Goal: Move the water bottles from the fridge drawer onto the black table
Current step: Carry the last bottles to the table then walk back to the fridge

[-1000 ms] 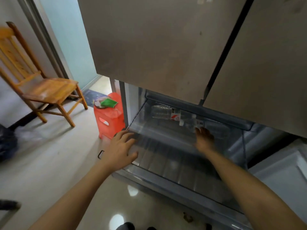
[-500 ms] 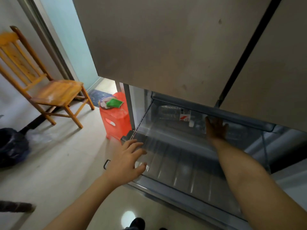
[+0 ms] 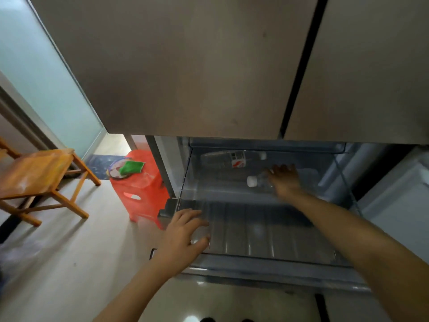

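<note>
Two clear plastic water bottles lie on their sides at the back of the pulled-out clear plastic fridge drawer (image 3: 260,242). Right hand (image 3: 284,180): fingers spread and laid over the nearer clear bottle with the white cap (image 3: 253,181); whether they have closed round it I cannot tell, since the hand hides the body. Left hand (image 3: 183,235): fingers splayed, holding nothing, resting at the drawer's front left corner. Farther clear bottle with the red-and-white label (image 3: 232,160) sits just behind, near the back wall, untouched.

Risks, as judged:
- Smooth round bottle may roll away under a flat palm.
- A knock could send the farther bottle deeper under the grey fridge doors (image 3: 185,66).
- Leaning on the corner may shift the drawer.

Black table not in view.
</note>
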Demonstrator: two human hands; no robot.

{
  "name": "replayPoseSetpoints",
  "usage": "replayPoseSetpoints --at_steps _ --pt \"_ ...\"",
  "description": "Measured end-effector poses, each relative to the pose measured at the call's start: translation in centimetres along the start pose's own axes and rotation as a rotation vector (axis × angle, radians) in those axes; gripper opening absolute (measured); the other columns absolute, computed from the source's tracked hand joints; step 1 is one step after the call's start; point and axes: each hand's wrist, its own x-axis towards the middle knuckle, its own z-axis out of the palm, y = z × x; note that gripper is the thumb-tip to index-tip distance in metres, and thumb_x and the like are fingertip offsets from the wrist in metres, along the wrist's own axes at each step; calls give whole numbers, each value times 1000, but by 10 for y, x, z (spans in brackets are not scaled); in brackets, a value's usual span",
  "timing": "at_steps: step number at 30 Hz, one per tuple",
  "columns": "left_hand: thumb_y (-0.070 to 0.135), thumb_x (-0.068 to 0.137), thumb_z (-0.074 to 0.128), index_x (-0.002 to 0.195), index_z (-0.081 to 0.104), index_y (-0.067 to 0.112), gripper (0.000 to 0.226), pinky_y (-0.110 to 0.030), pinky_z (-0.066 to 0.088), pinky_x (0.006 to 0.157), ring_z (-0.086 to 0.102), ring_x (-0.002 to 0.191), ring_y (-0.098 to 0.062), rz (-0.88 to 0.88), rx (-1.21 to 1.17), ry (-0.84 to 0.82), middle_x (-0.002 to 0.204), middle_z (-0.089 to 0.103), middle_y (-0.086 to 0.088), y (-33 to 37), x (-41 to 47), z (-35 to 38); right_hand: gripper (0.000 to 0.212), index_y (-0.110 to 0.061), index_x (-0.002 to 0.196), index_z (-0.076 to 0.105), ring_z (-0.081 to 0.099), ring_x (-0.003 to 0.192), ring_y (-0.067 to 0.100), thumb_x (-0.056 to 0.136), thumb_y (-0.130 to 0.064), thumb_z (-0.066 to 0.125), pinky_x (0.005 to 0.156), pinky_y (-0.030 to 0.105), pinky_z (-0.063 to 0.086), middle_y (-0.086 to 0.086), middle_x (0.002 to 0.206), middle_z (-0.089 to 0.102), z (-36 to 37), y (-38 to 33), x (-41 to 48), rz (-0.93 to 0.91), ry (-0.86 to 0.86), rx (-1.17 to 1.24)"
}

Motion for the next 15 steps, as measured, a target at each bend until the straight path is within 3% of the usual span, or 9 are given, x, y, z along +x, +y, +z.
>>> replayPoseSetpoints --at_steps 1,2,3,6,8,10,15 --pt "51 71 40 99 70 12 57 -19 29 98 43 116 -14 -14 -42 -43 117 60 -4 2 6 -3 62 -19 92 69 62 57 32 35 -27 91 66 49 54 12 74 64 -9 2 -16 29 17 40" --pt "52 70 37 101 69 9 62 -12 24 96 45 115 -15 -8 -59 -79 118 59 -5 4 14 -6 66 -19 93 68 61 55 31 32 -30 92 62 45 54 10 73 64 -22 3 -30 76 -6 92" --pt "53 70 35 102 69 8 65 -10 23 93 48 112 -19 13 -60 -101 117 60 -7 6 24 -8 70 -20 103 64 64 65 31 40 -36 90 66 42 53 10 83 66 -35 4 -44 130 -31 151" --pt "52 73 35 106 66 6 64 -22 32 91 52 110 -26 70 -44 -173 115 61 -11 6 67 -3 71 -17 126 45 58 104 31 67 -40 78 84 38 43 7 117 60 -62 9 -89 435 150 484" --pt "44 82 45 113 61 7 51 -27 36 92 50 114 -28 39 13 -286 119 58 -14 6 101 9 73 -16 125 44 57 107 31 65 -36 81 81 34 43 7 119 59 -74 11 -123 604 211 768" --pt "29 89 53 120 55 5 39 -30 37 94 49 117 -31 -3 75 -366 126 54 -19 3 132 28 79 -18 126 43 58 106 31 61 -38 82 82 35 46 7 118 60 -77 7 -150 686 241 903" --pt "43 90 41 142 28 10 63 -34 29 107 33 132 -30 20 364 -438 148 28 -16 -24 184 63 81 -22 131 42 57 110 31 62 -38 82 92 40 47 8 119 61 -68 4 -182 869 234 898"
